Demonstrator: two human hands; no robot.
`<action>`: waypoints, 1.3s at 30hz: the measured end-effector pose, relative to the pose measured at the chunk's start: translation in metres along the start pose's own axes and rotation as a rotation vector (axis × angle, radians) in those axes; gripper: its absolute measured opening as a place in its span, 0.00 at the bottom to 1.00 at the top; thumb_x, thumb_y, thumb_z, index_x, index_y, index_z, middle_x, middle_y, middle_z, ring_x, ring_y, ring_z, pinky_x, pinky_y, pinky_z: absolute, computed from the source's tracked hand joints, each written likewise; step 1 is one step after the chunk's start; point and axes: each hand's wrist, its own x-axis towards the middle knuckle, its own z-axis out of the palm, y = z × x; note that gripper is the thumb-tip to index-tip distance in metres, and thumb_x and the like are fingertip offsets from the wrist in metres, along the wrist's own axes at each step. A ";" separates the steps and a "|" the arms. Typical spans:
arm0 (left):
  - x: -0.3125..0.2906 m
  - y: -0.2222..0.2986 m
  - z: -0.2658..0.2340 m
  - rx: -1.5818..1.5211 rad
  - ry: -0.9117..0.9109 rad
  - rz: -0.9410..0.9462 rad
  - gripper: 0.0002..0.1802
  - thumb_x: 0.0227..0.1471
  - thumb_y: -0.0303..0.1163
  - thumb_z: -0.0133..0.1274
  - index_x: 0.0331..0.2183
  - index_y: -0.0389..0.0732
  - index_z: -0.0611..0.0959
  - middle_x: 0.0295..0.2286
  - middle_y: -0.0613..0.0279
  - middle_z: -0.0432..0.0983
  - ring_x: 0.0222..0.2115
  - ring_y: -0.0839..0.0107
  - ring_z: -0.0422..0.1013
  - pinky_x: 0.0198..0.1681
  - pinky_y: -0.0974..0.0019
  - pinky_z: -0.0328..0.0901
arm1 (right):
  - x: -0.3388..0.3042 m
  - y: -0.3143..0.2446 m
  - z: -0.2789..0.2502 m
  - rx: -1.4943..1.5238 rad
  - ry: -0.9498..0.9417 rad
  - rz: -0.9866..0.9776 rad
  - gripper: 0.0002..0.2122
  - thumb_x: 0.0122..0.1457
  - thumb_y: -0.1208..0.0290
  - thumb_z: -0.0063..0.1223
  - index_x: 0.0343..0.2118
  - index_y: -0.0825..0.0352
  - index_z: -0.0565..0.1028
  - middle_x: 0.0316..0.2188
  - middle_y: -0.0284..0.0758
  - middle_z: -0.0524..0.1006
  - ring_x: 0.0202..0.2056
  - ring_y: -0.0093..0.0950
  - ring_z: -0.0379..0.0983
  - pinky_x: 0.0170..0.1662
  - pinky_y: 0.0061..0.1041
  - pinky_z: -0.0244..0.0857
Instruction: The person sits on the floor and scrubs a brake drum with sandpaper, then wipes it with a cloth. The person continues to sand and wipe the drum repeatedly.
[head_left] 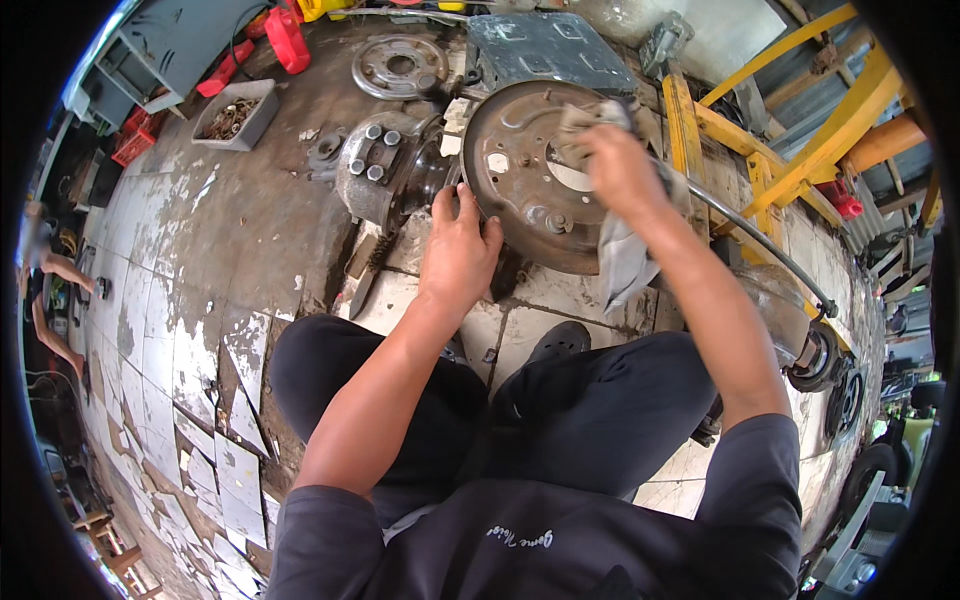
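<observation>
In front of my knees stands a round rusty brake backing plate point(515, 210), tilted, with holes and a large central opening. My left hand point(462, 240) rests at its lower left rim, fingers spread and fingertips on the edge. With my right hand point(622, 172) I press a dirty grey rag point(622, 265) to the upper right of the plate; a loose end of the cloth hangs down. Left of the plate sits a rounded metal housing point(362, 185) with several bolts on its flange. Behind it lies another round plate point(385, 62).
A dark metal box point(545, 50) stands behind the plate. A yellow steel frame point(780, 150) and a long metal bar point(760, 240) are on the right. A grey bin of small parts point(237, 115) sits far left, near broken floor tiles point(180, 370). Another person point(50, 265) is at the left edge.
</observation>
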 end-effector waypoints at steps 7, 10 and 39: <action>-0.002 -0.008 0.006 0.006 0.052 0.030 0.34 0.60 0.38 0.50 0.59 0.24 0.64 0.58 0.31 0.57 0.56 0.37 0.62 0.58 0.52 0.62 | 0.050 -0.047 -0.062 0.321 0.241 0.133 0.13 0.57 0.77 0.49 0.45 0.65 0.79 0.42 0.45 0.80 0.47 0.43 0.77 0.51 0.35 0.70; -0.004 -0.008 0.002 0.002 0.046 0.026 0.34 0.58 0.35 0.51 0.59 0.25 0.64 0.58 0.32 0.57 0.56 0.38 0.62 0.58 0.52 0.63 | 0.034 -0.092 -0.037 0.441 0.014 -0.048 0.16 0.56 0.75 0.54 0.49 0.64 0.75 0.47 0.43 0.78 0.48 0.44 0.76 0.53 0.35 0.69; 0.001 0.000 0.007 0.076 0.066 -0.037 0.32 0.55 0.33 0.52 0.58 0.28 0.68 0.58 0.35 0.56 0.54 0.40 0.65 0.57 0.51 0.64 | 0.114 -0.046 0.043 0.126 -0.274 0.442 0.17 0.58 0.65 0.54 0.47 0.71 0.77 0.48 0.49 0.77 0.48 0.50 0.75 0.55 0.40 0.67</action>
